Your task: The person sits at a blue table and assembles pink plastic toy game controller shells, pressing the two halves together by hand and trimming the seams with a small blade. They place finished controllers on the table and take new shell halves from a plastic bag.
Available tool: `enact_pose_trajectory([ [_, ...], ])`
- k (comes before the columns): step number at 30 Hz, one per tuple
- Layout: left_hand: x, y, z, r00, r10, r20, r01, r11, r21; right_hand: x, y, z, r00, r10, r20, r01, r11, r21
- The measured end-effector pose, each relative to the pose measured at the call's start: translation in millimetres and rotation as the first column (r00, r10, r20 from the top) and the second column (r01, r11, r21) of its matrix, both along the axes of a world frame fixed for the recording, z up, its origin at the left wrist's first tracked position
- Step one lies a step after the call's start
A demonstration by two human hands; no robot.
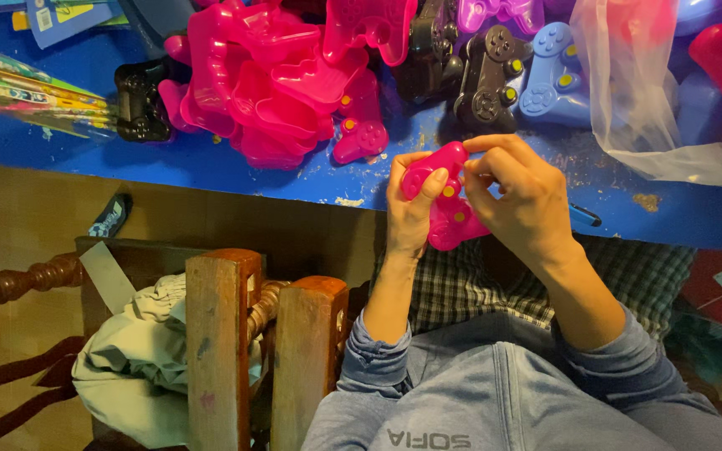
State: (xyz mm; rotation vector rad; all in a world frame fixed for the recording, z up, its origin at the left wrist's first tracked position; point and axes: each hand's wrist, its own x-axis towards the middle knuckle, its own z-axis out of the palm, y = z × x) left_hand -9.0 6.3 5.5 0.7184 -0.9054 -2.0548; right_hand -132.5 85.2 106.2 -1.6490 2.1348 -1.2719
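Plastic toy controller, likely light, stiff and slightly slick, gripped by both hands: left hand underneath, right hand pinching its top edge.

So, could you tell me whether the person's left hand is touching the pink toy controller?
Touching. The head view shows the left hand wrapped around the pink toy controller, thumb pressed on its face, while the right hand grips its other side.
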Motion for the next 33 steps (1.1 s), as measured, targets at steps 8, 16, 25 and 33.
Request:
enact_pose_trajectory([
  [8,1.4,-0.3,-2.0,1.0,0.005,0.016,-0.005,0.999,-0.032,2.7,0.6,-0.3,0.999,-0.018,-0.03,0.018,1.0,0.001],
  [16,1.4,-0.2,-2.4,1.0,-0.011,0.001,0.012,0.999,-0.032,1.6,-0.7,-0.3,0.999,-0.03,-0.024,0.03,1.0,-0.01],
  [25,0.8,-0.1,-2.0,1.0,-0.011,0.002,0.011,1.0,-0.027,-2.3,-2.3,-3.3,1.0,-0.02,0.014,0.02,1.0,-0.021],
  [33,2.5,0.0,-1.1,1.0,-0.014,-0.016,0.013,1.0,-0.006,-0.7,-0.5,0.1,0.999,0.016,0.03,-0.015,1.0,-0.013],
])
